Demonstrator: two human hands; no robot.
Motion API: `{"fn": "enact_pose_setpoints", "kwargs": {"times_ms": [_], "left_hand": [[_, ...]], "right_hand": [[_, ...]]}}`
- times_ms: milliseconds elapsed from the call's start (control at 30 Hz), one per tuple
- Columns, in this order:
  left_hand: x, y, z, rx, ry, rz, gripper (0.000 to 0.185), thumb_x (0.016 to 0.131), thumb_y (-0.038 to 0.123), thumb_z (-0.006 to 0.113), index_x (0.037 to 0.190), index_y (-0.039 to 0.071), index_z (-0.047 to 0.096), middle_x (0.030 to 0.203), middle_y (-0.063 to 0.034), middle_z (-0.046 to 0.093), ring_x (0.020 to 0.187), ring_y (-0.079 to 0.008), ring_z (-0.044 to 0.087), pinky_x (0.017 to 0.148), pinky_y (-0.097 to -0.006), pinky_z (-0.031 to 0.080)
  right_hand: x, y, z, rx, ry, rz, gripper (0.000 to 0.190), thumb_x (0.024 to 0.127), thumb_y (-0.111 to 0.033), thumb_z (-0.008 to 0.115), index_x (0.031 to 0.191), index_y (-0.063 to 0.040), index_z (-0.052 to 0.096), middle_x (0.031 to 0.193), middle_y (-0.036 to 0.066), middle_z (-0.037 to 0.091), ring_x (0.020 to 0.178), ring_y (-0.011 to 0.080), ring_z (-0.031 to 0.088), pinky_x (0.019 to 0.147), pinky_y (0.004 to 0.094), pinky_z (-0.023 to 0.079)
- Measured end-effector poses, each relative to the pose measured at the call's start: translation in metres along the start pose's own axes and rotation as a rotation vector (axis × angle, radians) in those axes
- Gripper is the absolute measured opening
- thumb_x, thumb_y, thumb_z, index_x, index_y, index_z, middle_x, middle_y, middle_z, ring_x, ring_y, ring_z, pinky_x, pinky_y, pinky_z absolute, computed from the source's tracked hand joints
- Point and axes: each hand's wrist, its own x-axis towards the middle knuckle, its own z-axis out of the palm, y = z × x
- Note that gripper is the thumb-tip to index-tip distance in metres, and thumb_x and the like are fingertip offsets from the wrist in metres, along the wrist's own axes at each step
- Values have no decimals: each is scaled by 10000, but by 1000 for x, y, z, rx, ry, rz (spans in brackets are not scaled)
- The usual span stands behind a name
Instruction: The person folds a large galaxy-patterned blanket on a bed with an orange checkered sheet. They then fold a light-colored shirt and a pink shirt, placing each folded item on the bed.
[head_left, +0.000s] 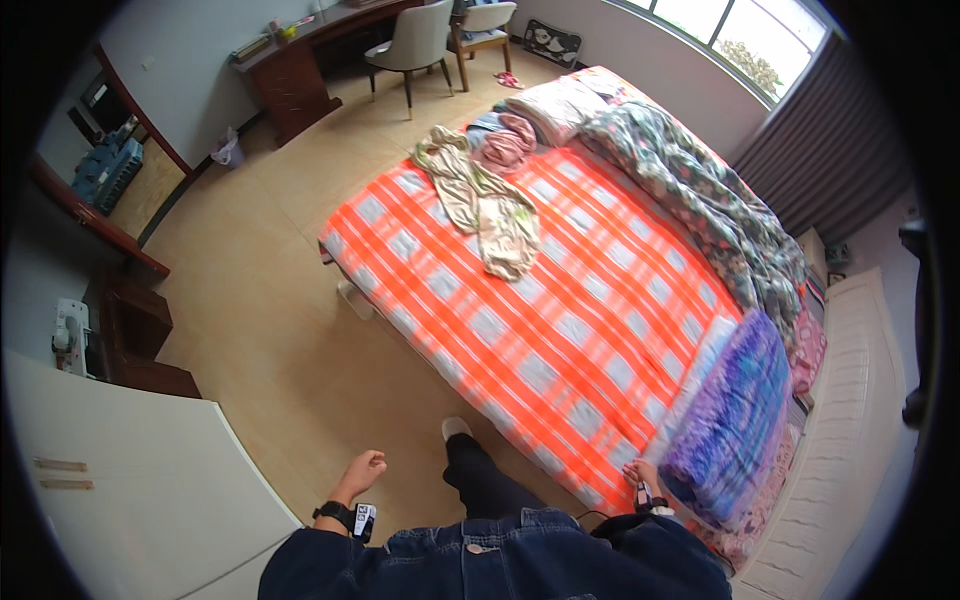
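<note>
My left hand (365, 471) hangs over the tiled floor with its fingers curled; nothing shows in it. At the bed's near right corner, my right hand (640, 472) is by the edge of an orange and grey checked sheet (574, 326), close to a folded purple and blue blanket (731, 420); whether it grips anything is unclear. Patterned light-coloured pants (506, 229) lie spread on the sheet. Beyond them sit a crumpled pink garment (508, 144) and a white folded quilt (559, 105). A dark floral quilt (697, 195) lies bunched along the far right side.
A cream headboard (832, 420) borders the bed at right. White cabinet (135, 465) stands at near left, with a sewing machine (71, 337) beyond. Farther off are a desk (289, 90), a grey chair (420, 45), a wooden chair (484, 34) and a waste bin (228, 150).
</note>
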Motion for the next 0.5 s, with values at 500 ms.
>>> {"fn": "enact_pose_setpoints", "kwargs": {"times_ms": [500], "left_hand": [[-43,-184,-217,137,-73,-29,91,705,43,516,633,37,573,569,-32,545,518,-149,554,457,-278,418]], "right_hand": [[14,-190,568,-528,-351,-232,276,836,-156,496,1076,-21,487,923,108,597,803,185,600,691,292,479]]}}
